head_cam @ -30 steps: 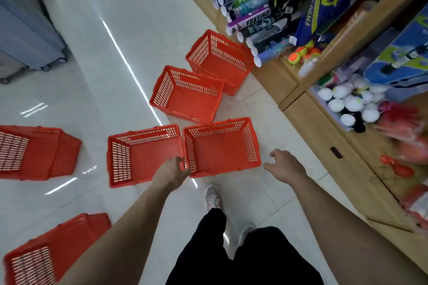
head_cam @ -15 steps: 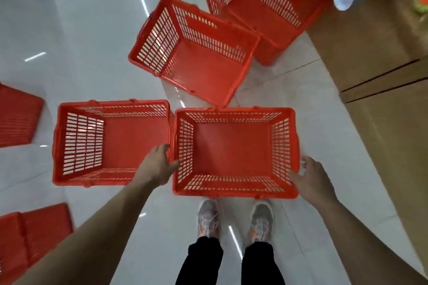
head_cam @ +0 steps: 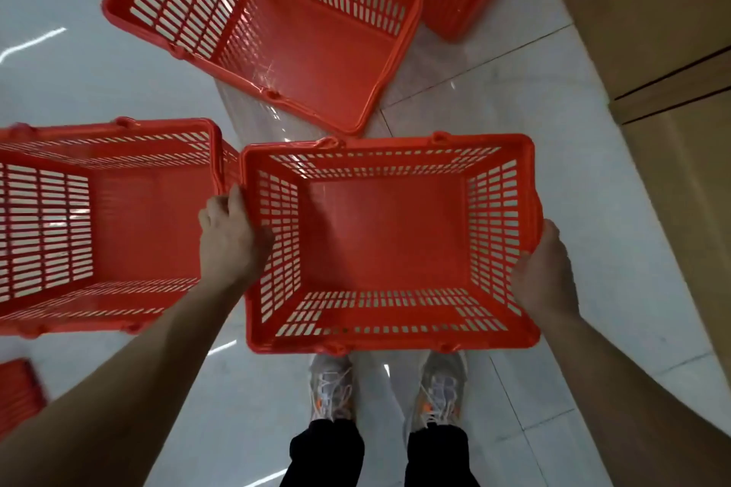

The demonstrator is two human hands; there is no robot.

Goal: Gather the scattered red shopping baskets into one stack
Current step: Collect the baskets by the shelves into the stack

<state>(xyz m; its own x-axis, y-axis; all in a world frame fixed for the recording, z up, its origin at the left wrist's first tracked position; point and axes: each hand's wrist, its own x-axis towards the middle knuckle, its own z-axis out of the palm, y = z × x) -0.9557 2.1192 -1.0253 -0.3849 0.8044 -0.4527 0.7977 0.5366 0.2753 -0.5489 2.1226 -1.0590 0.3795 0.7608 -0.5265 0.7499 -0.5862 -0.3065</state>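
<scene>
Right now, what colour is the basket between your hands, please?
The basket is red; head view.

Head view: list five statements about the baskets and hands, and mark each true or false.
1. The left hand and right hand grip opposite ends of the middle basket. True.
2. The middle basket holds goods. False: it is empty.
3. The left basket is nested inside the middle basket. False: it stands beside it.
4. The far basket lies turned at an angle to the middle basket. True.
5. The person is barefoot. False: they wear pale sneakers.
</scene>
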